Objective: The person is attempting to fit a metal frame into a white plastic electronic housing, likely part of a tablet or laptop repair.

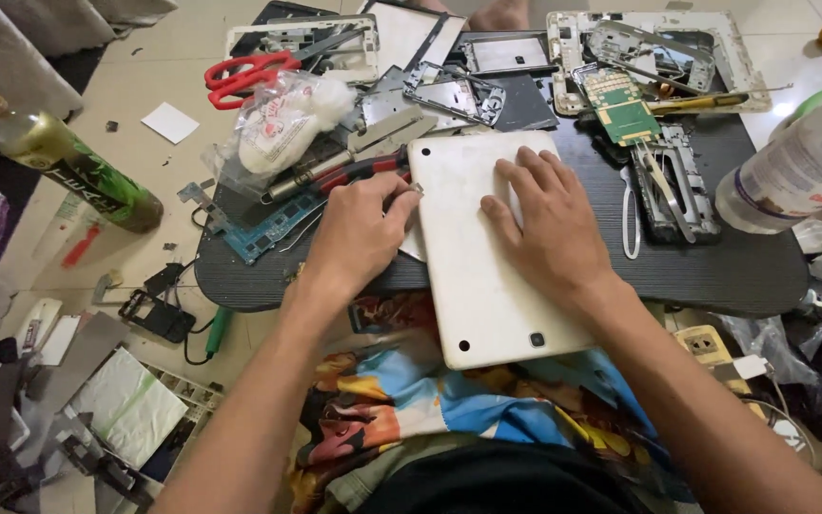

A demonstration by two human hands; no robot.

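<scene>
A white tablet (473,286) lies back side up on a low black table (715,266), its near end hanging over the table's front edge above my lap. My right hand (549,224) rests flat on the tablet's back, fingers spread. My left hand (359,233) is at the tablet's left edge with the fingers curled and pinched against that edge; whether it holds a small tool I cannot tell. Red-handled pliers (354,171) lie just beyond my left hand.
Stripped device frames (649,48), a green circuit board (625,114), a blue circuit board (264,233), red scissors (244,74) and a bag of cotton (283,124) crowd the table. A green bottle (78,171) stands left, a clear plastic bottle (796,171) right. Parts litter the floor.
</scene>
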